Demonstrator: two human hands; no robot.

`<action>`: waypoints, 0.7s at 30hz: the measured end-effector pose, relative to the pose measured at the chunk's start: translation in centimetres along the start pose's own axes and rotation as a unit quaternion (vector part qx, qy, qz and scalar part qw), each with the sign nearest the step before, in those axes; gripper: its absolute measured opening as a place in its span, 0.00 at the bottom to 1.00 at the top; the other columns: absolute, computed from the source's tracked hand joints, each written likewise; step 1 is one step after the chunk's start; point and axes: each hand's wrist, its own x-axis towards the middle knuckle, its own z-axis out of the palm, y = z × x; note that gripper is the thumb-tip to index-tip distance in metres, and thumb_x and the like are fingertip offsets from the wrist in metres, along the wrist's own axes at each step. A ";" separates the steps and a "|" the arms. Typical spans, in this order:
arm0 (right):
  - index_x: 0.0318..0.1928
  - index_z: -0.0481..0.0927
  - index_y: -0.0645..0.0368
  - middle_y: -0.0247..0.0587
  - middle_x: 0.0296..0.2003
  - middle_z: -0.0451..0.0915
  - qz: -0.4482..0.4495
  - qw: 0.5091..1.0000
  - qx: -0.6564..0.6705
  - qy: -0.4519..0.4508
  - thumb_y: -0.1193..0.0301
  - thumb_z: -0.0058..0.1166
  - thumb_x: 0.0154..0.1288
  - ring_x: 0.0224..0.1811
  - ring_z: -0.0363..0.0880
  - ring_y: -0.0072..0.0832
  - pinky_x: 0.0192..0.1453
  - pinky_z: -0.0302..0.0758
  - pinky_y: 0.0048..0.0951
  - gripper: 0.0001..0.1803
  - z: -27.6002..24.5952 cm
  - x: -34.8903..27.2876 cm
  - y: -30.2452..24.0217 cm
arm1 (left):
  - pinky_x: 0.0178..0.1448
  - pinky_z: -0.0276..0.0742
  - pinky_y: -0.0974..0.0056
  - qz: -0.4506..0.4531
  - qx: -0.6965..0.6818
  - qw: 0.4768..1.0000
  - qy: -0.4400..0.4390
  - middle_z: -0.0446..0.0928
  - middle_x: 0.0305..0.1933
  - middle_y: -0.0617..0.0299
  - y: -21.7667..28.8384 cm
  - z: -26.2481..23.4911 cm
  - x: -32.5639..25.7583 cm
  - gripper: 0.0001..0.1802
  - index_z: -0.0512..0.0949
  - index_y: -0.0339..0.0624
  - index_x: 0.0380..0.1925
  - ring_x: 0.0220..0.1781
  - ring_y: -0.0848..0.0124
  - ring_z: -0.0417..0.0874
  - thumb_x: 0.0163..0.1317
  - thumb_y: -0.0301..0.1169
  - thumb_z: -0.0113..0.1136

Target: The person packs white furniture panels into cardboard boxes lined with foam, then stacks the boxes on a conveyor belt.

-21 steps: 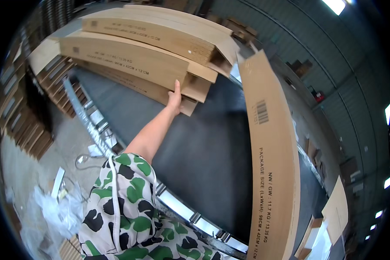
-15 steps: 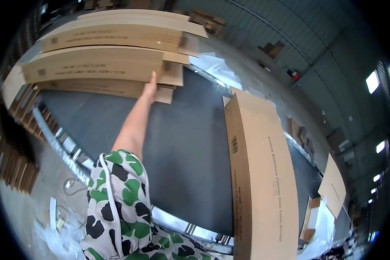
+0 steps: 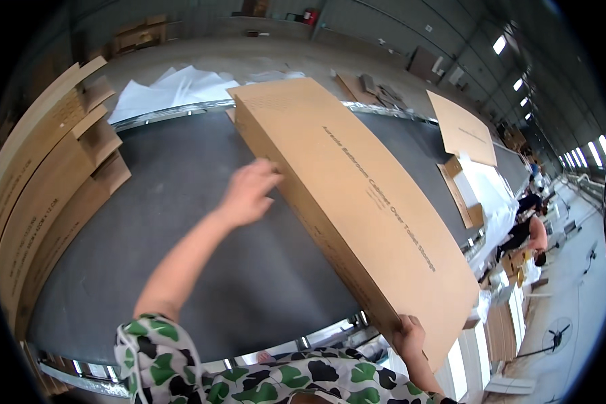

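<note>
lying between left hand [image 3: 249,192] and right hand [image 3: 409,337]: long carton [image 3: 357,202]

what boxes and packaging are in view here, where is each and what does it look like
Long box: flat brown carton lying across the dark table, dark print along its top; left hand at its side, right hand gripping its near end.
Stacked boxes: long brown cartons at the table's left edge.
Flat cardboard sheet: brown, far right.
White sheets: crumpled, beyond the table.
</note>
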 end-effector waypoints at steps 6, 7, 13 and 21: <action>0.30 0.76 0.57 0.42 0.25 0.75 -0.111 0.991 0.075 -0.004 0.79 0.56 0.41 0.30 0.75 0.41 0.34 0.74 0.36 0.11 -0.6 -0.6 6.7 | 0.60 0.62 0.52 0.043 0.148 0.967 -0.203 0.75 0.39 0.57 5.7 7.3 4.0 0.16 0.78 0.46 0.34 0.50 0.59 0.73 0.43 0.37 0.64; 0.30 0.77 0.57 0.42 0.26 0.76 -0.105 0.991 0.087 -0.003 0.77 0.59 0.42 0.32 0.76 0.40 0.35 0.74 0.36 0.10 -1.1 -0.9 9.2 | 0.57 0.64 0.52 0.038 0.143 0.965 -0.218 0.76 0.35 0.57 7.3 8.2 2.7 0.14 0.78 0.46 0.30 0.46 0.59 0.75 0.43 0.38 0.64; 0.24 0.82 0.56 0.42 0.28 0.80 0.005 0.999 0.032 -0.007 0.82 0.60 0.37 0.33 0.76 0.40 0.38 0.74 0.36 0.09 -1.0 1.5 29.7 | 0.30 0.74 0.59 0.062 0.076 0.971 -0.220 0.75 0.24 0.58 24.1 9.1 -4.6 0.15 0.76 0.44 0.21 0.28 0.61 0.78 0.46 0.44 0.62; 0.28 0.82 0.57 0.38 0.28 0.80 -0.091 0.985 0.028 -0.143 0.74 0.62 0.41 0.39 0.75 0.37 0.51 0.69 0.35 0.08 -3.3 15.0 30.8 | 0.31 0.73 0.62 -0.096 0.112 0.976 -0.162 0.73 0.21 0.63 34.1 7.7 -7.5 0.14 0.74 0.45 0.18 0.26 0.64 0.77 0.46 0.42 0.64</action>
